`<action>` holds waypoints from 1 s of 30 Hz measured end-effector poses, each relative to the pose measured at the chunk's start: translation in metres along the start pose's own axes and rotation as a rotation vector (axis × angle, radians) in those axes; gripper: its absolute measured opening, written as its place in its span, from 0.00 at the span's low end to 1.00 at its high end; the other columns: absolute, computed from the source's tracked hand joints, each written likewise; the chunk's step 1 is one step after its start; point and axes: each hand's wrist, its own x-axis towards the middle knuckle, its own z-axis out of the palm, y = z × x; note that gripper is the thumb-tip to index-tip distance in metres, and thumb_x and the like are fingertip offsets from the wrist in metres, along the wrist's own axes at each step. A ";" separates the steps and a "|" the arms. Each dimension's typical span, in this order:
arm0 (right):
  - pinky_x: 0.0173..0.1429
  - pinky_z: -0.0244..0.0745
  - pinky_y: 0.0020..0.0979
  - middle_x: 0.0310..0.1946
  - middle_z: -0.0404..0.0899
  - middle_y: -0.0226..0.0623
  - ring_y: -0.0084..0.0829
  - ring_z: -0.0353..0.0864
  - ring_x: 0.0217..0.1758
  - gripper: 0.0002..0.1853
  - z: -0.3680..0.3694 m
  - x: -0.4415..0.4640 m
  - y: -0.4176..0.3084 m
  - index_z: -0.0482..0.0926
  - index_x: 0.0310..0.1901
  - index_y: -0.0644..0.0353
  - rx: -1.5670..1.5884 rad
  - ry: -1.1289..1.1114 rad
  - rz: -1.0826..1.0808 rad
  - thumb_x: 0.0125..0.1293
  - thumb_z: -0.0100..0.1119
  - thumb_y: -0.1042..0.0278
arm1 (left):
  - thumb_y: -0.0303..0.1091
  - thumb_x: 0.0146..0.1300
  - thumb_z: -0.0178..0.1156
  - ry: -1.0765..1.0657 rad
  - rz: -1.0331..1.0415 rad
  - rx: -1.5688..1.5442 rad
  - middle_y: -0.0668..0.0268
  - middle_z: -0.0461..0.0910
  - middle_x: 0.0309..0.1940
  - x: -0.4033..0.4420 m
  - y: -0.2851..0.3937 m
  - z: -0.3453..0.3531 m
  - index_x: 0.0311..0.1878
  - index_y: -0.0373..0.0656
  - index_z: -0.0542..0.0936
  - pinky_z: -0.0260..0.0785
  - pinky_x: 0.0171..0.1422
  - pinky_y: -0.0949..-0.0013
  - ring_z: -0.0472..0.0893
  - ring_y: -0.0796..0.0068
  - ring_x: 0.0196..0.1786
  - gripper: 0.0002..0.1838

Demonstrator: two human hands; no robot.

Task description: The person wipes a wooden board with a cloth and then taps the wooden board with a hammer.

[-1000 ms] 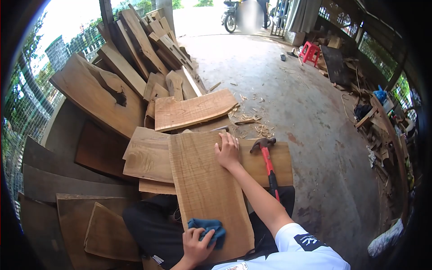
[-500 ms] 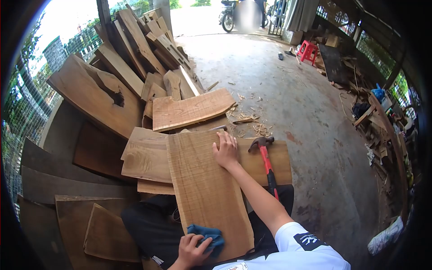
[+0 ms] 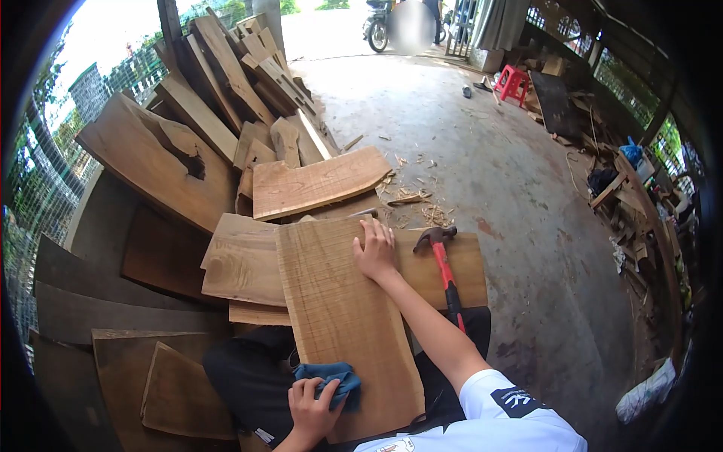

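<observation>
A long wooden board (image 3: 343, 309) lies across my lap, its far end resting over other planks. My left hand (image 3: 312, 407) grips a bunched blue cloth (image 3: 340, 380) against the board's near left edge. Farther up, my right hand (image 3: 374, 252) lies on the board's right edge with its fingers stretched out and nothing in them. To the right of that hand, a claw hammer (image 3: 443, 271) with a red and black handle rests on a plank (image 3: 471, 267) that runs beneath the board.
More cut slabs (image 3: 324, 181) lie just beyond the board. Tall planks (image 3: 233, 71) lean on the mesh wall at left. Wood shavings (image 3: 433, 215) litter the concrete floor. A red stool (image 3: 513, 84) and scrap wood (image 3: 640, 256) line the right side. A motorbike (image 3: 378, 30) and a person stand at the entrance.
My left hand has slid the blue cloth a little up and to the left, onto the board's left edge. The right hand keeps its place on the board.
</observation>
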 end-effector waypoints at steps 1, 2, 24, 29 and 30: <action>0.81 0.54 0.54 0.69 0.70 0.58 0.55 0.67 0.74 0.29 0.000 0.000 0.001 0.74 0.67 0.59 -0.001 0.004 0.004 0.68 0.59 0.57 | 0.41 0.48 0.78 0.011 0.013 0.012 0.64 0.78 0.43 0.004 -0.006 0.001 0.47 0.52 0.88 0.69 0.51 0.55 0.77 0.58 0.49 0.21; 0.81 0.54 0.54 0.69 0.70 0.58 0.55 0.67 0.74 0.29 0.000 -0.001 0.001 0.73 0.68 0.60 0.001 0.004 0.002 0.68 0.59 0.57 | 0.40 0.48 0.78 0.027 0.006 0.010 0.63 0.78 0.43 0.009 -0.012 0.002 0.47 0.52 0.87 0.69 0.51 0.55 0.77 0.58 0.49 0.21; 0.81 0.54 0.55 0.68 0.69 0.58 0.56 0.66 0.74 0.29 0.000 -0.001 0.000 0.73 0.68 0.60 0.008 0.011 -0.002 0.67 0.59 0.56 | 0.39 0.51 0.77 0.033 0.035 0.039 0.61 0.78 0.43 0.016 -0.033 -0.004 0.49 0.51 0.87 0.73 0.50 0.56 0.77 0.57 0.47 0.20; 0.81 0.54 0.55 0.68 0.70 0.58 0.55 0.67 0.74 0.29 0.001 -0.001 0.001 0.74 0.67 0.60 0.010 0.014 -0.005 0.67 0.60 0.56 | 0.36 0.53 0.77 0.034 -0.051 -0.014 0.58 0.78 0.42 0.033 -0.047 -0.010 0.49 0.48 0.85 0.74 0.49 0.54 0.77 0.53 0.47 0.19; 0.81 0.55 0.55 0.68 0.70 0.58 0.55 0.67 0.73 0.29 0.001 -0.001 0.001 0.74 0.67 0.60 0.013 0.013 -0.006 0.67 0.60 0.56 | 0.37 0.52 0.77 0.018 -0.052 -0.034 0.57 0.78 0.42 0.031 -0.042 -0.011 0.49 0.48 0.85 0.74 0.49 0.54 0.77 0.53 0.47 0.20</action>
